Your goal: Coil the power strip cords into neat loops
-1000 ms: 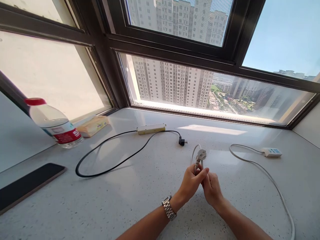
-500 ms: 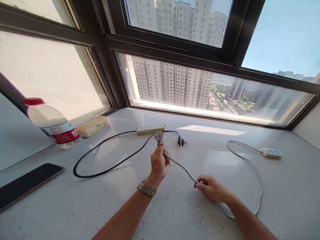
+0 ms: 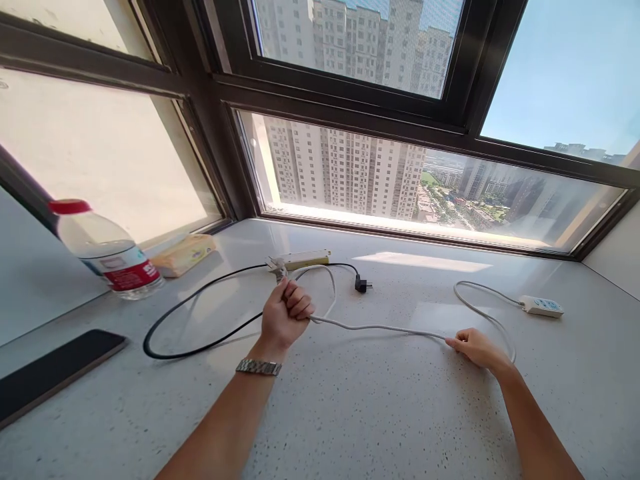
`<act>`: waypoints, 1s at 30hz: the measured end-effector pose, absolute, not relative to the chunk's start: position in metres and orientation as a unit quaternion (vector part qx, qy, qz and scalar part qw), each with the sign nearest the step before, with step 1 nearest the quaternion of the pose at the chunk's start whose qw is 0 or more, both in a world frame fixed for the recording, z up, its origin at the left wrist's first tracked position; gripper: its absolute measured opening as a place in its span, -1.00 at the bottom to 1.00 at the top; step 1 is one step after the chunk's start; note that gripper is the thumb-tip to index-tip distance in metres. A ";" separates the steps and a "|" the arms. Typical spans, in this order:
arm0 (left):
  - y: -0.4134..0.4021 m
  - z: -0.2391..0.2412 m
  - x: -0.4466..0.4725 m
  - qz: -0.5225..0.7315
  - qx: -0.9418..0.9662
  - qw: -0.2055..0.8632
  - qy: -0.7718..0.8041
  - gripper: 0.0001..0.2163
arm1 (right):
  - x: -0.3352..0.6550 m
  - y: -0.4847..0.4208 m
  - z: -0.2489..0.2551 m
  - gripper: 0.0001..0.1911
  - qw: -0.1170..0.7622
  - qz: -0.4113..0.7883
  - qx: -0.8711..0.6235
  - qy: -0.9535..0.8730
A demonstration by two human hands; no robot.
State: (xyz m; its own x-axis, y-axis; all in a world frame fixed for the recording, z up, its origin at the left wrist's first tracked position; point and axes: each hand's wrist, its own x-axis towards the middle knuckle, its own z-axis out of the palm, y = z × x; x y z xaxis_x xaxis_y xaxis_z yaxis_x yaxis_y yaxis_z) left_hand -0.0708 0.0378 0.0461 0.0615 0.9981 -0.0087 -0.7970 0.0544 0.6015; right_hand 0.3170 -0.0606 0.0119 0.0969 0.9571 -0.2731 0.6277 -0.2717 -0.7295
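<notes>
My left hand [image 3: 285,315] is a fist around the white cable [image 3: 380,328] just below its grey plug [image 3: 276,266], which sticks up near the beige power strip [image 3: 303,259]. A small loop of the cable hangs beside that fist. My right hand [image 3: 475,347] pinches the same cable farther right, so it runs nearly straight between my hands. Beyond my right hand the cable curls to a white power strip [image 3: 541,306]. A metal watch sits on my left wrist.
A black cable [image 3: 200,333] loops from the beige strip, and its black plug [image 3: 362,285] lies on the speckled white sill [image 3: 350,413]. A water bottle [image 3: 103,250], a yellow tissue pack [image 3: 186,253] and a dark phone [image 3: 50,373] lie at the left. Windows close off the back.
My hands started together at the plug. The left has carried the plug leftward toward the beige strip, and the right has slid rightward along the cable, drawing it out straight.
</notes>
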 end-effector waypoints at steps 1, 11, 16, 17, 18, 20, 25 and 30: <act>0.034 0.045 -0.062 0.622 0.255 0.705 0.226 -0.63 | 0.313 -0.060 0.011 -0.62 0.258 0.368 -0.714 -0.537; -0.033 0.012 0.049 0.389 0.574 0.675 0.251 -0.42 | 0.208 -0.074 0.006 -0.55 0.557 0.520 -0.473 -0.443; -0.047 0.001 0.068 0.425 0.625 0.584 0.295 -0.51 | 0.178 -0.091 -0.002 -0.33 0.533 0.449 -0.416 -0.584; -0.047 0.001 0.069 0.435 0.625 0.573 0.304 -0.53 | 0.176 -0.093 -0.004 -0.30 0.531 0.458 -0.407 -0.586; -0.047 0.000 0.068 0.443 0.623 0.563 0.314 -0.56 | 0.175 -0.093 -0.005 -0.28 0.534 0.471 -0.396 -0.579; -0.046 0.000 0.067 0.458 0.618 0.544 0.335 -0.59 | 0.176 -0.093 -0.008 -0.24 0.552 0.498 -0.372 -0.556; -0.044 0.004 0.066 0.486 0.604 0.510 0.373 -0.64 | 0.178 -0.093 -0.012 -0.37 0.548 0.479 -0.383 -0.569; -0.035 0.006 0.060 0.499 0.564 0.536 0.381 -0.60 | 0.175 -0.096 -0.017 -0.30 0.489 0.374 -0.457 -0.642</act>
State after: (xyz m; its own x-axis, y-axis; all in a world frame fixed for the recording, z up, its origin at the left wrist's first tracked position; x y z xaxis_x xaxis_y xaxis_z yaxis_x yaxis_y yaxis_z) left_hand 0.0603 -0.0350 0.0062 0.2115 0.9650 0.1549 -0.1064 -0.1348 0.9851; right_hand 0.1749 -0.0962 -0.0166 -0.1044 0.9528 0.2851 0.2212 0.3017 -0.9274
